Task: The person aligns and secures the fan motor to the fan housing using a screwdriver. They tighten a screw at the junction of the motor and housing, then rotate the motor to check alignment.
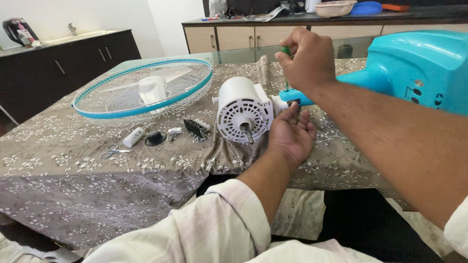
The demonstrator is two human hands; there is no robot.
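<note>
A white fan motor housing (242,109) lies on its side on the cloth-covered table, its shaft pointing toward me. It joins the neck of a turquoise fan body (414,68) at the right. My left hand (291,134) rests palm up beside the motor, fingers touching the joint. Above that joint, my right hand (308,58) is closed on a green-handled screwdriver (286,51), whose shaft points down at it.
A fan guard with a turquoise rim and white blades (146,87) lies at the left. Small parts sit before it: scissors (113,152), a white cylinder (133,137), a black knob (155,138), a black clip (196,128). Cabinets stand behind.
</note>
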